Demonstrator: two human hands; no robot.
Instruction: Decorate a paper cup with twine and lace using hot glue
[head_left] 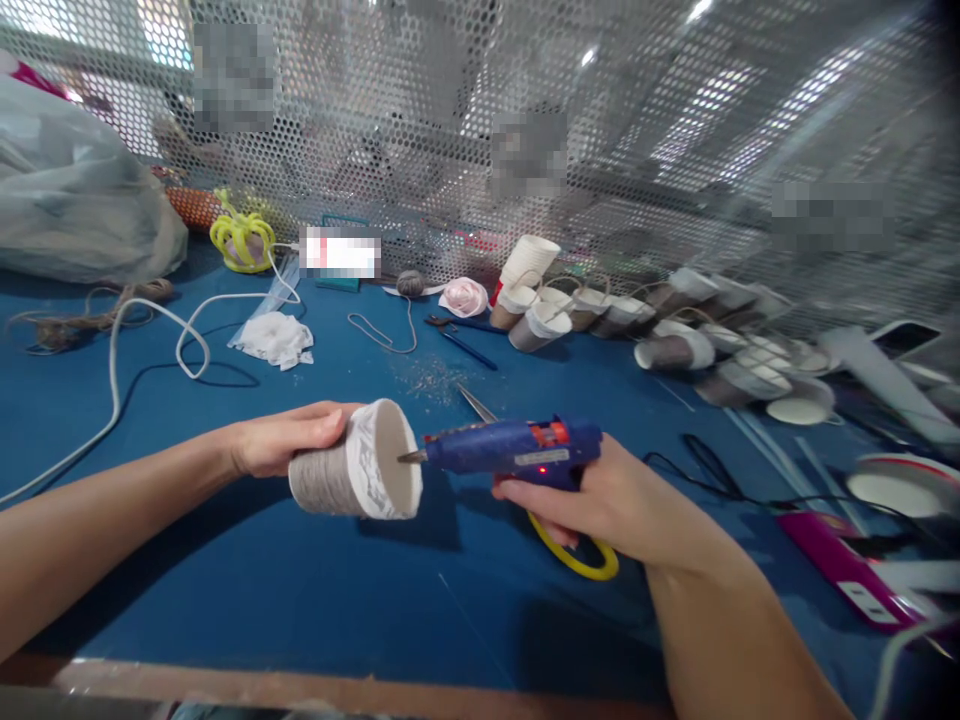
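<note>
My left hand (289, 437) grips a paper cup (326, 482) wrapped in grey yarn, with white lace around its rim. The cup lies tilted on its side in the air, its mouth facing right. In my right hand (600, 500) is a blue glue gun (495, 447) with a small red light lit. Its metal nozzle points left, at the cup's mouth; whether it touches the inside I cannot tell. Beneath the glue gun and my right hand lie scissors with yellow handles (581, 565), partly hidden, their blades pointing away from me.
Several yarn-wrapped cups (540, 325) stand and lie at the back right. A purple power strip (840, 570) and clear glue sticks (761, 455) are at the right. White lace (277, 340), a yarn ball (410, 284) and blue pliers (469, 323) lie farther back, before a perforated metal screen (420, 130).
</note>
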